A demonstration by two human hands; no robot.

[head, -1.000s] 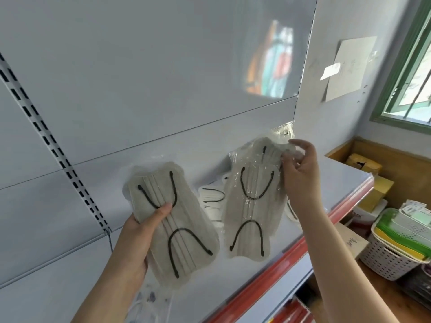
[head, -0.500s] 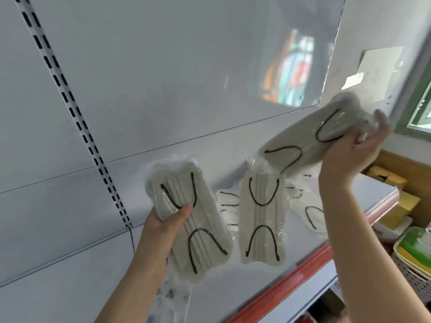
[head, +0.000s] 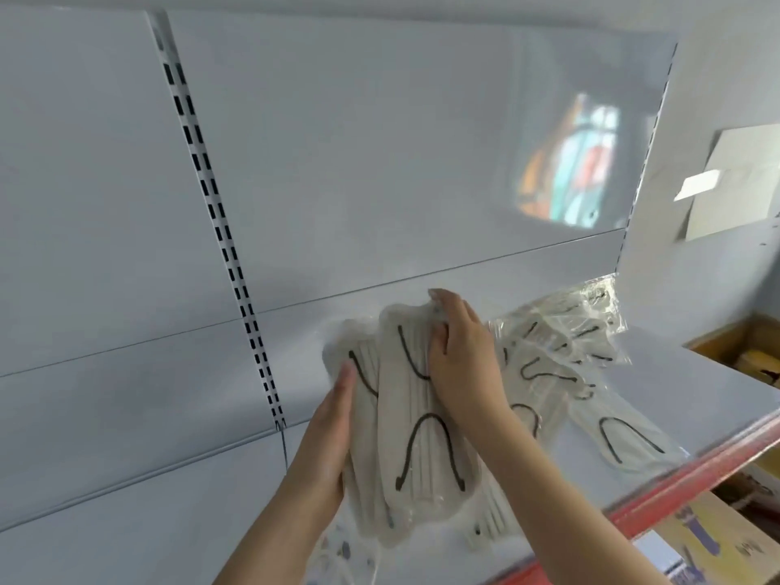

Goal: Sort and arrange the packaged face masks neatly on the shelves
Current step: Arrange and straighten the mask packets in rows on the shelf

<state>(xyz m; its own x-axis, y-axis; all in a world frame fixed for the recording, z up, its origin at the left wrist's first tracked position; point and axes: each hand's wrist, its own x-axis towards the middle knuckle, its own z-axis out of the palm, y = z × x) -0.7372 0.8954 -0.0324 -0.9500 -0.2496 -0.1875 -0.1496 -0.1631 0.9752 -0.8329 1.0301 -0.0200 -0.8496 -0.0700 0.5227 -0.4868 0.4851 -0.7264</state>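
Two grey mask packs with black ear loops overlap upright in front of the shelf's back panel. My left hand point(head: 325, 449) grips the rear pack point(head: 363, 365) from the left, thumb on its face. The front pack point(head: 418, 441) lies against the rear one, and my right hand point(head: 462, 365) holds its upper right edge, fingers curled over the top. Several more packs point(head: 557, 365) lie loosely piled on the white shelf point(head: 658, 382) to the right, one of them point(head: 624, 437) near the red front edge.
A slotted upright point(head: 219, 230) runs down the back panel on the left. The shelf's red front rail point(head: 692, 479) slants across the lower right. Cardboard boxes point(head: 751, 356) stand beyond the shelf's right end, and a paper sheet point(head: 730, 183) hangs on the wall.
My right hand came down from up high and brought its pack left, laying it over the pack in my left hand. The view has shifted right and upward.
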